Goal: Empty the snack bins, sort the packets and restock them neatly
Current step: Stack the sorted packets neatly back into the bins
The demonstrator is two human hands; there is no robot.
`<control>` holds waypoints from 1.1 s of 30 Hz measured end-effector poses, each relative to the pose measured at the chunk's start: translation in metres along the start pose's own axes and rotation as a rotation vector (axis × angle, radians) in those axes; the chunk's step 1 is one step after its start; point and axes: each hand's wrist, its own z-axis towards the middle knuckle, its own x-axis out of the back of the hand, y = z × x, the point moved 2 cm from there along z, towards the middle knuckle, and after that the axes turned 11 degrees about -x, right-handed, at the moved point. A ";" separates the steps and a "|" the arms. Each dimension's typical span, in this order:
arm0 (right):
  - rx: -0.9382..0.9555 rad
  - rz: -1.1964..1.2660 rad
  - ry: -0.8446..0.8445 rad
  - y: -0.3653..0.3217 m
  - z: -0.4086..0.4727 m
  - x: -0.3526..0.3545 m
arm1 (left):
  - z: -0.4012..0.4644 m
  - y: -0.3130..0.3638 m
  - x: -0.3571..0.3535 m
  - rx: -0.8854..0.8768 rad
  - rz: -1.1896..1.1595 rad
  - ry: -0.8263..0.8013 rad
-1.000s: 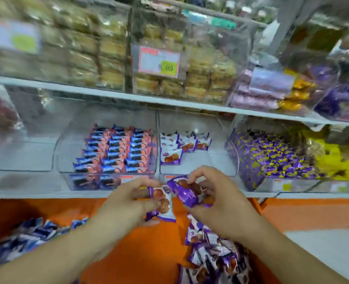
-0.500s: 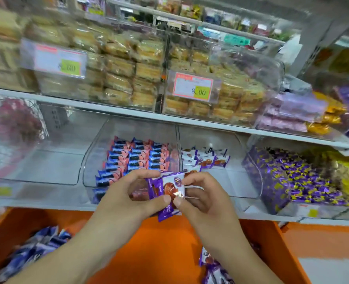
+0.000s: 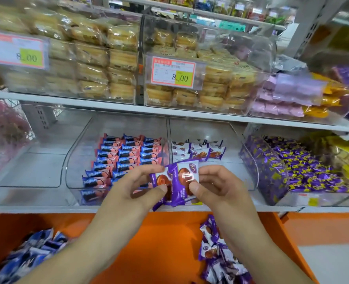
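Purple-and-white packets (image 3: 176,184), a small stack at frame centre, long axes roughly vertical, pinched between both thumbs and fingers: my left hand (image 3: 135,188) on the left edge, right hand (image 3: 217,186) on the right. Target bin (image 3: 234,160) lies directly beyond them, up-frame, a short row of matching packets (image 3: 198,149) at its back; right hand looks slightly nearer. Blue packets bin (image 3: 77,160) sits left. Loose purple packets (image 3: 216,255) on the orange tray (image 3: 159,242) below.

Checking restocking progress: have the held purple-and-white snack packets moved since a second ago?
Yes. The purple-and-white snack packets rose from the orange tray toward the clear bin.
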 end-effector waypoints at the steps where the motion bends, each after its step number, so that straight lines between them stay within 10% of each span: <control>1: 0.001 -0.032 -0.011 0.003 -0.002 -0.004 | -0.002 -0.001 -0.005 0.004 -0.003 -0.013; 23: -0.056 0.080 -0.045 0.008 0.039 0.027 | 0.032 -0.020 -0.028 -0.125 0.362 -0.336; 28: -0.002 -0.454 0.165 -0.002 0.102 0.049 | 0.042 -0.047 -0.014 -0.360 0.874 -0.446; 33: 0.016 -0.955 -0.068 0.024 0.154 0.028 | 0.043 -0.047 -0.011 -0.398 0.959 -0.444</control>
